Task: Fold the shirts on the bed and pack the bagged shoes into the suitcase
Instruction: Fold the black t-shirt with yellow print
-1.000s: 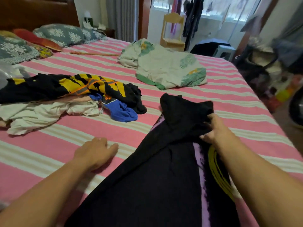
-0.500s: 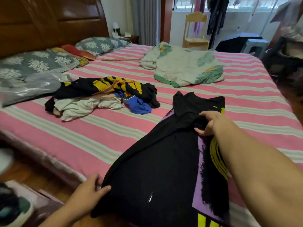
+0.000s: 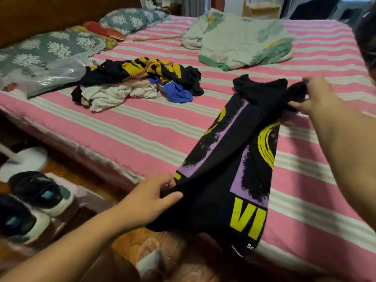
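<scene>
Two pillows [image 3: 130,19] [image 3: 46,47], two shoes [image 3: 40,192] [image 3: 18,220] — one black shirt [image 3: 223,180] held.

A T-shirt [image 3: 227,163] lies lengthwise on the bed [image 3: 126,135], hem hanging over the near edge. Left of it, a clothes pile [image 3: 134,82]; behind, a crumpled quilt [image 3: 238,41].

A wide bed [image 3: 142,131] with a pink sheet striped in cream and white fills most of the frame. Along the upper left runs its dark brown wooden headboard [image 3: 40,15], with grey floral pillows [image 3: 130,19] below it. The reddish-brown wooden floor [image 3: 81,171] shows at lower left. A pale wooden chair [image 3: 262,9] stands at the top, right of centre.
</scene>
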`<state>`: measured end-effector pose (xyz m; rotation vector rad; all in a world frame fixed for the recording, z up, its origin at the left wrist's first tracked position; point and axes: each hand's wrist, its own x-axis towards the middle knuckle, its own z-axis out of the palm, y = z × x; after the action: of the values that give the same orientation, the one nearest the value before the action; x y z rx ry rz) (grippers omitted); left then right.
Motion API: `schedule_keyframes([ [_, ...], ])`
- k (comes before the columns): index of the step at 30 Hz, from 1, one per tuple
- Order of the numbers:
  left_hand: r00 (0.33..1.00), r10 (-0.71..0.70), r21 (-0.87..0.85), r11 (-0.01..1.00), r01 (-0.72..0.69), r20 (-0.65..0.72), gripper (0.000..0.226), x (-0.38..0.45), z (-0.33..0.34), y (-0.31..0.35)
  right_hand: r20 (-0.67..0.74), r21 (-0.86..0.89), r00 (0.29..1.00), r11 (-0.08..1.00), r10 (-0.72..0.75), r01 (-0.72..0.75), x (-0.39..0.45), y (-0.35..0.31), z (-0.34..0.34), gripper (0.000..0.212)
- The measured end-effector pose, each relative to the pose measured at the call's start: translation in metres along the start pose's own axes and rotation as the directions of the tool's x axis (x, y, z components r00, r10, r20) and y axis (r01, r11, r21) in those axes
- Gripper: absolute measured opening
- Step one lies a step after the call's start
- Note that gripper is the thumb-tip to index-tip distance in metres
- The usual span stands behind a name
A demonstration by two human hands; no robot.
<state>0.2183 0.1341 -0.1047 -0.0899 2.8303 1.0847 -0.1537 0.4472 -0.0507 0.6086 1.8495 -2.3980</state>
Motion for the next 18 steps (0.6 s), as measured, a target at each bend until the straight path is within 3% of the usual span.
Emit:
schedule_keyframes([
  [3,0.999,0.017,-0.008,1.000,-0.017,0.042,0.022,0.008,0.058,0.016,0.091,-0.058,0.989,0.992,0.113,-0.108,-0.020,0.033,-0.019,0.009],
  [5,0.998,-0.016,0.032,0.999,0.014,0.055,0.022,0.012,0.094,0.019,0.124,0.008,0.983,0.991,0.134,-0.136,-0.018,0.054,-0.023,0.010],
  [8,0.998,-0.031,0.099,0.995,0.026,0.052,0.022,0.013,0.123,0.015,0.048,0.089,0.996,0.992,0.081,-0.085,-0.002,0.073,-0.026,0.024],
  [11,0.999,0.016,0.020,1.000,-0.015,-0.030,0.021,0.005,0.116,0.019,0.062,0.002,0.993,0.995,0.104,-0.104,0.004,0.070,-0.025,0.032],
  [14,0.989,0.078,-0.085,0.992,-0.089,-0.126,0.026,-0.003,0.092,0.038,0.078,-0.050,0.997,0.999,0.015,-0.011,0.006,0.040,-0.019,0.041],
  [18,0.993,0.110,-0.138,0.984,-0.115,-0.041,0.025,0.000,0.084,0.076,0.002,-0.029,0.997,0.996,-0.080,0.080,0.011,0.001,-0.021,0.036],
])
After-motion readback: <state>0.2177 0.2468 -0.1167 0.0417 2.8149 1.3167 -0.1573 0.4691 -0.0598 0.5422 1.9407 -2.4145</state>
